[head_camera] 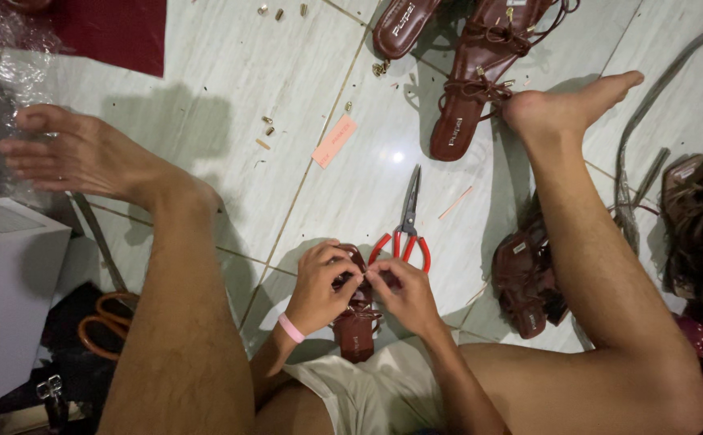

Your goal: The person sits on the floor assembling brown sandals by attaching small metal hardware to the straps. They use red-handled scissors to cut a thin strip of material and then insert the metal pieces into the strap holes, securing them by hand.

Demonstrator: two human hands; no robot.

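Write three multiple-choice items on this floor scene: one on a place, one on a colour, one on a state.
1. Where do the red-handled pliers lie?
A. on the white box
B. on the tiled floor just beyond the hands
C. on the red mat

2. What colour is the wristband?
A. pink
B. green
C. black

3. What are the left hand and right hand doing?
A. resting open on the knees
B. holding the pliers
C. both pinching the brown sandal

B: they lie on tile past the fingers. A: pink at the left wrist. C: fingers meet on its straps.

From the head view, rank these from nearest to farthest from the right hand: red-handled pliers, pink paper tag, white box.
From the right hand:
1. Red-handled pliers, just beyond it.
2. Pink paper tag, farther up the floor.
3. White box, far left, past the leg.
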